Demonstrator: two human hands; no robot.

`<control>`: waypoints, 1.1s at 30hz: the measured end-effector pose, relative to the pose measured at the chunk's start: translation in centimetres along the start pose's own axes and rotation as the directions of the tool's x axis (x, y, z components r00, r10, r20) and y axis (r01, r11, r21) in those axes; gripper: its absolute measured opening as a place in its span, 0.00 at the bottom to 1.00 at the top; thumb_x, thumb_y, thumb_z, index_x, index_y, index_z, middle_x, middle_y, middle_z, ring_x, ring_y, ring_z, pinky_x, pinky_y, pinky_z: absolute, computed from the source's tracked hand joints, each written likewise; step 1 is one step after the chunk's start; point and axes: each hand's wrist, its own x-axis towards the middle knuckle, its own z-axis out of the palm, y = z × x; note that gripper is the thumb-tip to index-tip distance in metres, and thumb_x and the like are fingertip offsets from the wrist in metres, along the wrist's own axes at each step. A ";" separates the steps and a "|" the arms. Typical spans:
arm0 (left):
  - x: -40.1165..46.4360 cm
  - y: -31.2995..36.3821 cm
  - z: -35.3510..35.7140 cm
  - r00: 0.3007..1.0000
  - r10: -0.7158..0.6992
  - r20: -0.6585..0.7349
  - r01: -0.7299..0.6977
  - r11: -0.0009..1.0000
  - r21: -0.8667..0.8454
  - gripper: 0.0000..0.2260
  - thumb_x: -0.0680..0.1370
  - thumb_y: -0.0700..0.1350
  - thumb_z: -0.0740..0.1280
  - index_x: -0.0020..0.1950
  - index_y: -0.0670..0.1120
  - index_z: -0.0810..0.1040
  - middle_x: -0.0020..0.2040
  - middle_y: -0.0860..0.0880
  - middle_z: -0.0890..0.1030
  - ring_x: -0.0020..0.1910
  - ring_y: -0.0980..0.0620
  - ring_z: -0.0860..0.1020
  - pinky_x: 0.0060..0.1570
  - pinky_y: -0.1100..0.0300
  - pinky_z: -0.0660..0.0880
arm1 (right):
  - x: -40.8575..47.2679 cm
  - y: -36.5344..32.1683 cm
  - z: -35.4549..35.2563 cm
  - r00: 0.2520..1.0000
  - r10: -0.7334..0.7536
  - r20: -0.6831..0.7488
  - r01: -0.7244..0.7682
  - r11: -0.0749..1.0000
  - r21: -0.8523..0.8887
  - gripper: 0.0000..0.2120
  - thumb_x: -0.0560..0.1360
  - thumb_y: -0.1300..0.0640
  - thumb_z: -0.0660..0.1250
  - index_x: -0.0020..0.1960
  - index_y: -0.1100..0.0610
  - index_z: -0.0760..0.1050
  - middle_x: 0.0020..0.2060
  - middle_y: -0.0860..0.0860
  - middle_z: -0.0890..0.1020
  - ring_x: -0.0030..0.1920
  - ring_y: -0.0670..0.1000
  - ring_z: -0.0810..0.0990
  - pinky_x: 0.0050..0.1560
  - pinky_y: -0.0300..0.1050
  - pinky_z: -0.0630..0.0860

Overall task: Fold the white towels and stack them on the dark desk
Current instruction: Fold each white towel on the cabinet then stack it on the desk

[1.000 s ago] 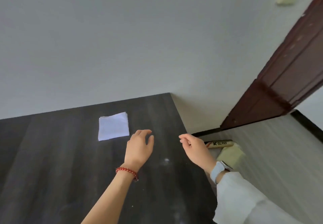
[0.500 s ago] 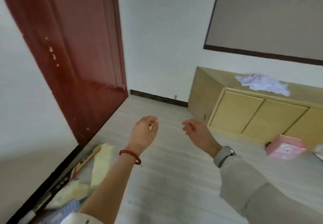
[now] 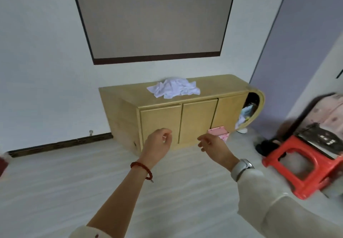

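A crumpled heap of white towels (image 3: 174, 88) lies on top of a low light-wood cabinet (image 3: 161, 120) against the far wall. My left hand (image 3: 157, 144), with a red bead bracelet at the wrist, hovers in front of the cabinet doors with loosely curled fingers and holds nothing. My right hand (image 3: 213, 146), with a watch at the wrist, hovers beside it, also loosely curled and empty. Both hands are well short of the towels. The dark desk is out of view.
A red plastic stool (image 3: 300, 165) stands on the floor at the right with dark items on it. A pink box (image 3: 219, 133) sits at the cabinet's foot. A large grey board (image 3: 154, 16) hangs on the wall above.
The view has swung from the dark desk with its folded towel, past the red door, round to the cabinet. Both empty hands stayed raised in front of me.
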 end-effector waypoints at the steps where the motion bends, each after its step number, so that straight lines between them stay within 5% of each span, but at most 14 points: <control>1: 3.5 0.4 1.0 1.000 0.010 0.017 -0.010 1.000 0.005 0.09 0.78 0.42 0.61 0.55 0.43 0.78 0.54 0.48 0.80 0.50 0.50 0.77 0.51 0.60 0.73 | 2.8 0.6 -1.2 1.000 0.018 -0.012 -0.018 1.000 0.021 0.10 0.78 0.64 0.56 0.49 0.56 0.76 0.35 0.48 0.79 0.40 0.52 0.78 0.57 0.53 0.72; 7: 21.7 3.9 7.6 0.993 0.071 0.094 -0.072 0.997 0.002 0.09 0.78 0.43 0.61 0.56 0.46 0.78 0.54 0.50 0.80 0.49 0.53 0.77 0.50 0.63 0.72 | 17.0 5.0 -9.1 0.989 0.118 -0.085 -0.115 0.993 0.036 0.11 0.78 0.64 0.56 0.54 0.61 0.76 0.40 0.52 0.79 0.36 0.46 0.77 0.35 0.28 0.71; 13: 36.0 4.4 18.0 0.973 0.072 0.221 -0.076 0.997 0.011 0.10 0.78 0.43 0.61 0.57 0.46 0.77 0.55 0.50 0.79 0.47 0.55 0.76 0.47 0.67 0.69 | 30.2 12.9 -14.4 0.973 0.198 -0.123 -0.193 0.980 0.049 0.10 0.77 0.63 0.56 0.51 0.56 0.75 0.40 0.50 0.79 0.37 0.47 0.78 0.37 0.32 0.71; 20: 49.8 1.1 26.5 0.981 -0.135 0.138 0.128 0.990 0.053 0.10 0.77 0.41 0.61 0.56 0.43 0.78 0.53 0.47 0.81 0.46 0.53 0.77 0.47 0.67 0.67 | 46.7 21.1 -16.6 0.979 0.205 0.003 -0.204 0.978 -0.035 0.12 0.77 0.63 0.57 0.57 0.59 0.75 0.46 0.54 0.81 0.40 0.47 0.76 0.41 0.35 0.70; 26: 58.1 -3.3 31.2 0.932 -0.342 0.121 0.337 0.940 0.059 0.11 0.78 0.40 0.61 0.58 0.40 0.77 0.54 0.45 0.80 0.52 0.48 0.78 0.53 0.61 0.71 | 60.5 25.0 -14.2 0.959 0.227 0.169 -0.213 0.972 -0.099 0.13 0.77 0.62 0.58 0.59 0.60 0.74 0.55 0.55 0.80 0.56 0.56 0.76 0.54 0.42 0.69; 33: 65.9 -8.8 34.6 0.877 -0.477 0.063 0.475 0.879 0.043 0.11 0.77 0.39 0.61 0.58 0.42 0.76 0.54 0.46 0.79 0.50 0.50 0.77 0.51 0.62 0.70 | 72.2 27.1 -8.6 0.930 0.233 0.285 -0.216 0.972 -0.090 0.13 0.77 0.60 0.58 0.60 0.59 0.73 0.50 0.55 0.81 0.52 0.56 0.77 0.48 0.43 0.69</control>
